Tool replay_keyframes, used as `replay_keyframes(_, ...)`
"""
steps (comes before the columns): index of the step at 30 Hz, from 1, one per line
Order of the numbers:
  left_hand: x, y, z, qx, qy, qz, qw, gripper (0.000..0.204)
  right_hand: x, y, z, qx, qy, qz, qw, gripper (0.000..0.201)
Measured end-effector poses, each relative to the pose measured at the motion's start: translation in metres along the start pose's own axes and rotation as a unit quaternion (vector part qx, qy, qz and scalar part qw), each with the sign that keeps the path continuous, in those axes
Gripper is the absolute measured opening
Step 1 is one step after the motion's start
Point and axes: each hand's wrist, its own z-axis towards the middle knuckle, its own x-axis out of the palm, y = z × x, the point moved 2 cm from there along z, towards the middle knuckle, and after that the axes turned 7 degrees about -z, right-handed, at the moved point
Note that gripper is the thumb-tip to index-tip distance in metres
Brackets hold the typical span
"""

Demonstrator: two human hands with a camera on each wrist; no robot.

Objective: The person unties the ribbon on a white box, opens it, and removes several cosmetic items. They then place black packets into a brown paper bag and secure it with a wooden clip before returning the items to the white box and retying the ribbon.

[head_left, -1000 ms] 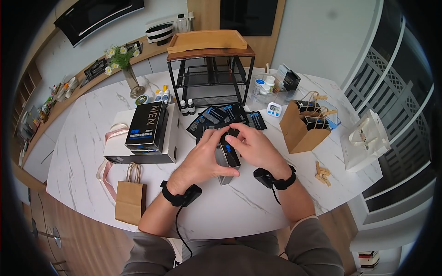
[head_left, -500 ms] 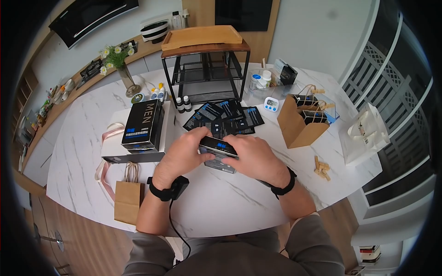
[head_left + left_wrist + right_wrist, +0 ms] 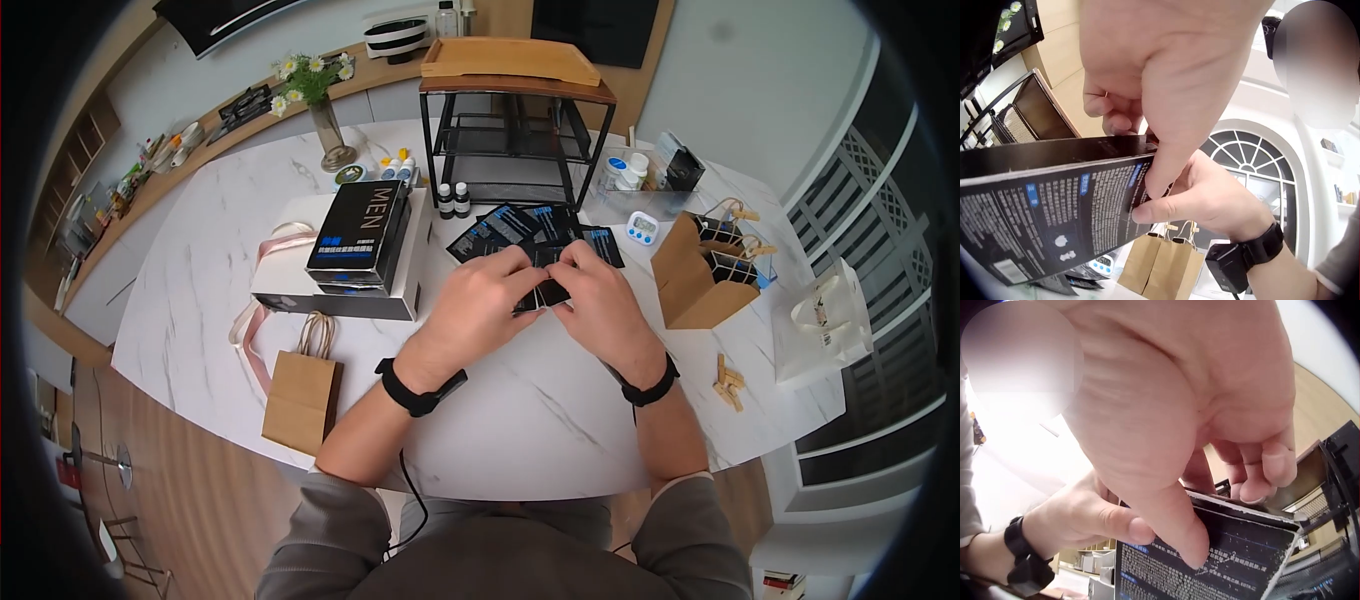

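Both hands hold one black printed box [image 3: 1066, 212] above the front of the dark sachets [image 3: 553, 223] fanned on the table. My left hand [image 3: 480, 305] pinches its upper edge between thumb and fingers; in the left wrist view the left hand [image 3: 1179, 75] has its thumb on the printed face. My right hand [image 3: 608, 318] pinches the same edge beside it, thumb tips close together. In the right wrist view the right hand [image 3: 1166, 406] has its thumb pressed on the box's text side [image 3: 1235, 550]. Much of the box is hidden under the hands in the head view.
A MEN box [image 3: 350, 235] lies on a white box [image 3: 395, 305] at left, above a small paper bag [image 3: 300, 400]. Behind stands a black rack [image 3: 515, 85]. A timer [image 3: 642, 229], brown bag [image 3: 690, 295], white bag [image 3: 825, 330] and clothespins [image 3: 729, 384] are at right.
The box has been turned between the hands, from its narrow labelled side facing up. Both hands have come closer together on its edge. The head view has shifted, moving the scene rightward.
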Motion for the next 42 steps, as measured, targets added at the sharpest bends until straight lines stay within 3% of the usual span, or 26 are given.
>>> replay_keyframes(2, 0.002, 0.0, 0.0, 0.004, 0.012, 0.017, 1.0, 0.04, 0.012, -0.01, 0.004, 0.005, 0.014, 0.023, 1.0, 0.037)
replay_keyframes(7, 0.001, 0.002, -0.001, -0.017, 0.041, -0.006, 0.999, 0.041, 0.031, -0.026, 0.008, -0.041, -0.072, 0.023, 0.996, 0.043)
replay_keyframes(10, 0.007, 0.001, -0.004, -0.022, 0.081, -0.021, 0.996, 0.043, 0.04, -0.039, 0.009, -0.033, -0.065, 0.03, 0.997, 0.047)
replay_keyframes(14, -0.006, -0.018, -0.007, -0.009, 0.074, -0.01, 0.997, 0.043, 0.049, -0.058, 0.006, -0.027, -0.047, 0.024, 0.998, 0.052)
replay_keyframes(16, -0.027, -0.029, -0.013, -0.121, 0.096, -0.062, 0.986, 0.042, 0.052, -0.064, 0.005, -0.018, -0.021, 0.029, 0.999, 0.053)
replay_keyframes(19, -0.06, -0.033, -0.038, -0.139, 0.059, -0.039, 0.988, 0.041, 0.059, -0.072, 0.001, 0.001, 0.034, 0.028, 0.999, 0.055)
replay_keyframes(23, -0.106, -0.034, -0.101, -0.274, 0.005, 0.052, 0.96, 0.039, 0.062, -0.074, -0.006, 0.062, 0.132, -0.011, 0.989, 0.057)
replay_keyframes(25, -0.127, -0.019, -0.147, -0.296, -0.002, 0.131, 0.946, 0.04, 0.066, -0.084, -0.006, 0.074, 0.167, -0.022, 0.983, 0.054)
replay_keyframes(27, -0.147, 0.001, -0.195, -0.359, -0.033, 0.201, 0.911, 0.05, 0.069, -0.089, -0.003, 0.085, 0.202, -0.032, 0.975, 0.05)
replay_keyframes(28, -0.156, 0.015, -0.22, -0.332, -0.01, 0.259, 0.907, 0.072, 0.069, -0.09, 0.0, 0.104, 0.195, -0.027, 0.975, 0.047)
replay_keyframes(29, -0.159, 0.018, -0.235, -0.332, -0.011, 0.261, 0.906, 0.072, 0.069, -0.091, 0.002, 0.122, 0.189, -0.022, 0.974, 0.045)
replay_keyframes(31, -0.163, 0.026, -0.265, -0.48, -0.024, 0.248, 0.841, 0.098, 0.089, -0.096, 0.004, 0.118, 0.164, 0.012, 0.979, 0.043)
replay_keyframes(32, -0.163, 0.035, -0.276, -0.485, -0.018, 0.211, 0.849, 0.116, 0.096, -0.093, 0.006, 0.145, 0.158, 0.048, 0.976, 0.046)
replay_keyframes(33, -0.16, 0.044, -0.286, -0.486, -0.022, 0.212, 0.847, 0.116, 0.101, -0.091, 0.007, 0.172, 0.152, 0.084, 0.97, 0.05)
replay_keyframes(35, -0.154, 0.045, -0.288, -0.485, -0.03, 0.094, 0.869, 0.126, 0.102, -0.08, 0.003, 0.175, 0.159, 0.065, 0.969, 0.056)
replay_keyframes(36, -0.15, 0.045, -0.289, -0.486, -0.028, 0.106, 0.867, 0.139, 0.101, -0.076, 0.003, 0.183, 0.167, 0.047, 0.968, 0.063)
replay_keyframes(40, -0.14, 0.039, -0.288, -0.531, 0.006, 0.169, 0.83, 0.139, 0.1, -0.072, 0.003, 0.194, 0.17, 0.053, 0.965, 0.072)
replay_keyframes(42, -0.138, 0.027, -0.285, -0.464, -0.065, 0.164, 0.868, 0.124, 0.093, -0.07, 0.004, 0.19, 0.191, 0.04, 0.962, 0.071)
